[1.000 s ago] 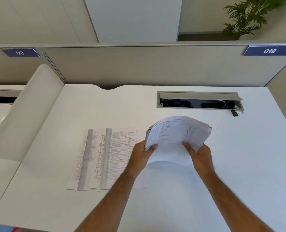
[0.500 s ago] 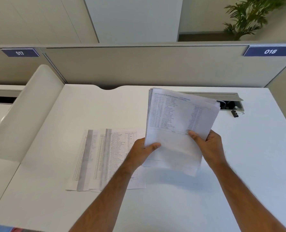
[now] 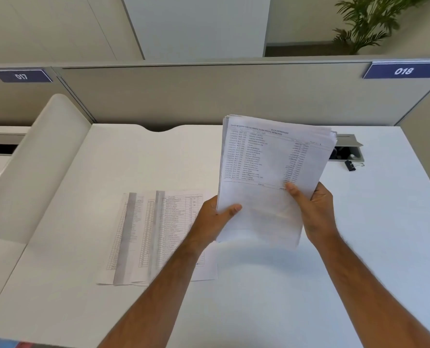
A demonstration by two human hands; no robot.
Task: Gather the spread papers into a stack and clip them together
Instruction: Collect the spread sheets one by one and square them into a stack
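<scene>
A thick stack of printed papers (image 3: 266, 172) stands nearly upright above the white desk (image 3: 334, 285), its printed face toward me. My left hand (image 3: 214, 219) grips its lower left edge, thumb on the front. My right hand (image 3: 314, 212) grips the lower right edge, thumb on the front too. Several more printed sheets (image 3: 153, 237) lie overlapped and flat on the desk to the left, partly under my left forearm. A black binder clip (image 3: 352, 166) lies on the desk at the far right, beside the cable slot.
A grey cable slot (image 3: 348, 149) with its flap up is set into the desk behind the stack. Beige partition panels (image 3: 209, 96) close off the back and right. A curved white divider (image 3: 35, 167) rises along the left edge.
Both hands have lifted the bent stack off the desk and tipped it upright, so its printed face now shows. The flat sheets and the clip have stayed put.
</scene>
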